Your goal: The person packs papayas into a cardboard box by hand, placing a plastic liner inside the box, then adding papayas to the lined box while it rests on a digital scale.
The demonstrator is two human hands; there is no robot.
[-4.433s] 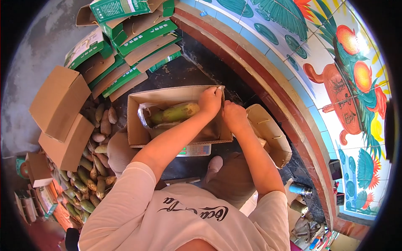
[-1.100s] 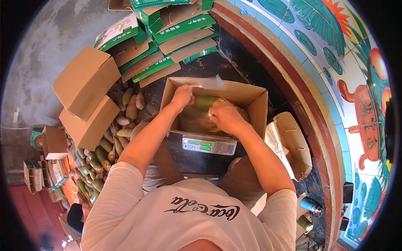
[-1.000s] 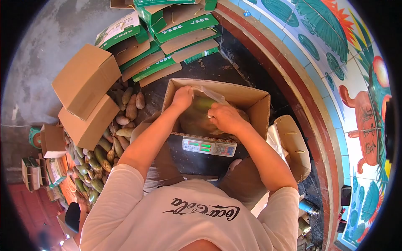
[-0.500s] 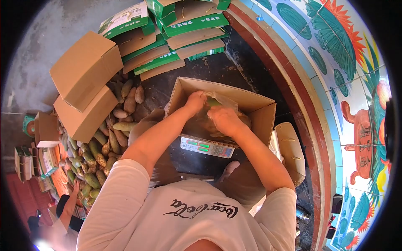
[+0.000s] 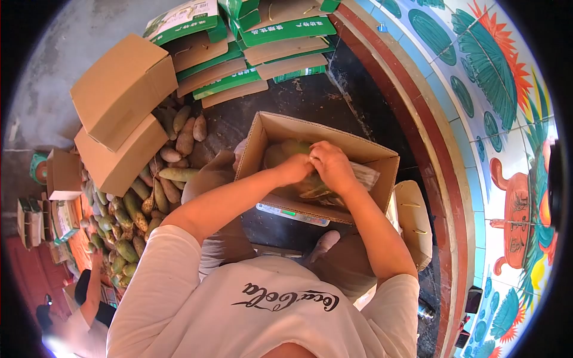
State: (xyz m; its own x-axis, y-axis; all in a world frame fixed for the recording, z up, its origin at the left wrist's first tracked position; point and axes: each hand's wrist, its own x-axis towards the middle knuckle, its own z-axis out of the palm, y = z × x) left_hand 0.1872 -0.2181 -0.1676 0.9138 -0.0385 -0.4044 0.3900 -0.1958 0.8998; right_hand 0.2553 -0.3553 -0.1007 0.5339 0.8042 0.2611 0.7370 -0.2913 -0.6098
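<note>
An open brown cardboard box (image 5: 373, 209) stands in front of me, on a scale (image 5: 292, 215) whose panel shows at the near side. Inside it lie greenish and brownish contents in clear plastic (image 5: 364, 175). My left hand (image 5: 296, 169) and my right hand (image 5: 329, 161) meet over the middle of the box, fingers closed and pressed together. What they pinch between them is too small and blurred to name.
Long green and brown vegetables (image 5: 128, 221) are heaped at the left, beside two stacked brown boxes (image 5: 122, 89). Green printed cartons (image 5: 286, 36) are piled at the top. Another person (image 5: 89, 298) reaches toward the heap at lower left. A tiled wall curves along the right.
Both hands have come together, my left hand moving right and down, my right hand slightly up and right. The bag's spread opening no longer shows between them. The other person's arm has shifted left.
</note>
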